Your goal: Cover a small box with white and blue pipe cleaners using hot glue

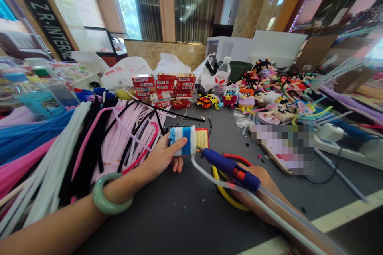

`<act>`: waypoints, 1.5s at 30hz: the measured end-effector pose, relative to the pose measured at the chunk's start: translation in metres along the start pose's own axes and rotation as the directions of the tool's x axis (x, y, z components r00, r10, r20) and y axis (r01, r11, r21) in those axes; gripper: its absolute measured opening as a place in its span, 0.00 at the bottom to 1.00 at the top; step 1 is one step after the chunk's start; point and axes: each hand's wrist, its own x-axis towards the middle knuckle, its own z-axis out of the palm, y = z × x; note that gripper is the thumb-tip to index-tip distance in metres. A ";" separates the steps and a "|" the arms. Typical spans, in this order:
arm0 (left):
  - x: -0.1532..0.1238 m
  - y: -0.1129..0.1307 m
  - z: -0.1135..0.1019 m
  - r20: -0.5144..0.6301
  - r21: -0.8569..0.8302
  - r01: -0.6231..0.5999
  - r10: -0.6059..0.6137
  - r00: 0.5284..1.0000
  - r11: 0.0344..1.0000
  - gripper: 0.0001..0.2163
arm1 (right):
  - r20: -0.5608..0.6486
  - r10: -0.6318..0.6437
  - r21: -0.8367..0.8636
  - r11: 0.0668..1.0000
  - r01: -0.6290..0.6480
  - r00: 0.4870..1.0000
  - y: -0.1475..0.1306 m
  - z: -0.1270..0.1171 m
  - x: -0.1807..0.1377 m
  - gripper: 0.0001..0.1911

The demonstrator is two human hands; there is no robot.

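My left hand (163, 153), with a green bangle (98, 197) on its wrist, grips a small box (202, 138) wound with blue and white pipe cleaners (183, 140). The box's yellow, printed right end is bare. In my right hand (260, 191) is a blue hot glue gun (229, 167), its tip close to the box's wrapped edge; whether it touches, I cannot tell. A white pipe cleaner (206, 173) hangs from that edge and runs down to the right, past the glue gun. Red and yellow pipe cleaners (221, 191) lie curled beneath the right hand.
Bundles of pipe cleaners (38, 167) cover the left side. Small red boxes (167, 85) are stacked at the back, beside a plastic bottle (223, 72). Small pipe-cleaner dolls (266, 75) fill the back right. A phone (278, 147) and a white power strip (353, 147) lie at right.
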 end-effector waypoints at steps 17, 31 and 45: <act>-0.001 0.003 0.001 0.006 0.026 0.017 -0.017 1.000 1.000 0.14 | -0.108 -0.085 -0.142 0.987 0.069 0.990 -0.007 -0.005 0.000 0.19; -0.001 0.000 0.000 0.049 0.051 0.018 -0.020 0.999 0.999 0.15 | -0.124 -0.061 -0.120 0.992 0.046 0.990 -0.004 -0.001 0.002 0.12; -0.004 0.000 0.001 0.044 0.000 0.004 -0.004 0.999 1.000 0.15 | -0.238 0.383 -0.052 0.913 -0.406 0.892 0.011 -0.007 0.006 0.21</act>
